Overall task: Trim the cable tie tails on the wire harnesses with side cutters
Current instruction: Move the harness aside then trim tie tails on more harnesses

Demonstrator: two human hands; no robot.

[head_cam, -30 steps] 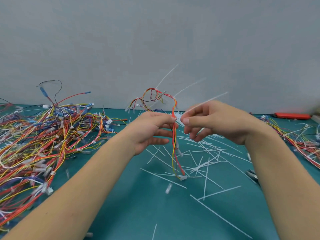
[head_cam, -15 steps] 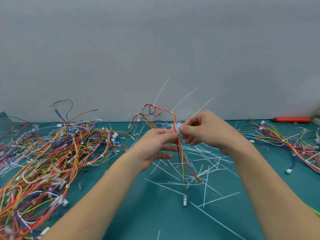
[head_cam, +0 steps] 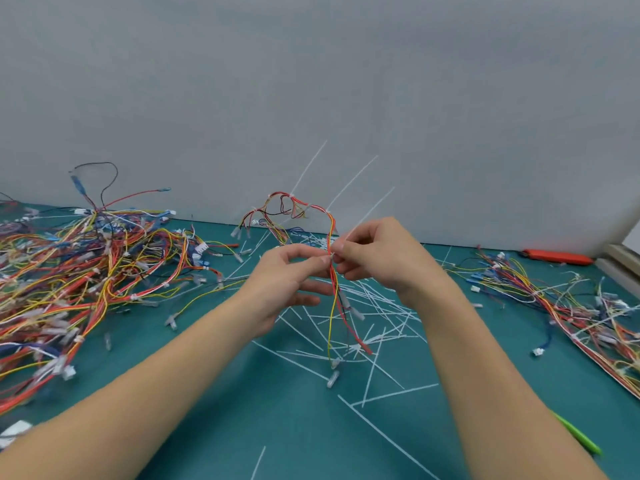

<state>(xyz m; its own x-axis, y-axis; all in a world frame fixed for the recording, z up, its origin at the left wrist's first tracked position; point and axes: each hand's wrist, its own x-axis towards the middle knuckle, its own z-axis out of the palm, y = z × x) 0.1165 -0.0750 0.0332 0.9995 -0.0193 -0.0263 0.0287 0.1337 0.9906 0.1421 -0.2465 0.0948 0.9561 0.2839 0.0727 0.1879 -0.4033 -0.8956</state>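
Harness [head_cam: 333, 282] x1 pinched by both hands' fingers: left hand [head_cam: 287, 282], right hand [head_cam: 377, 258]; 3 uncut tails.

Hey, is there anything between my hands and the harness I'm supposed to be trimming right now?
No. Both hands already pinch the harness between them: left hand and right hand meet at a tie. Three untrimmed tails stick up freely. No cutters are in either hand.

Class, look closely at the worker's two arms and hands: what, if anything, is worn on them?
Nothing is worn that shows. The left hand and right hand are bare, without gloves, rings or a watch, and both forearms are uncovered to the frame edge, with no sleeve in sight.
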